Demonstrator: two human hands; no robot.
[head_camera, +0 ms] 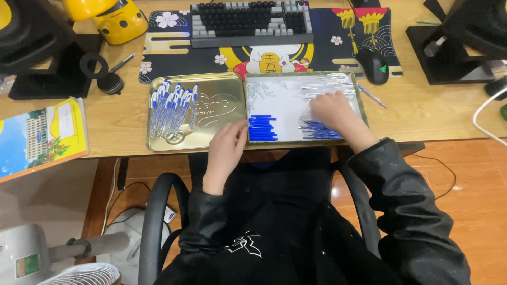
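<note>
Two shallow gold tins lie side by side on the desk. The left tin lid holds several assembled blue-capped pens. The right tin, white inside, holds a row of blue pen caps, blue refills, clear pen barrels and small springs. My left hand rests at the front edge between the tins, fingers curled near the caps; whether it holds anything I cannot tell. My right hand is pressed down inside the right tin over the barrels and refills, fingers spread.
A keyboard and black mouse sit on a patterned desk mat behind the tins. A loose pen lies right of the tin. A yellow object, black stands and a book fill the left; a fan stands below.
</note>
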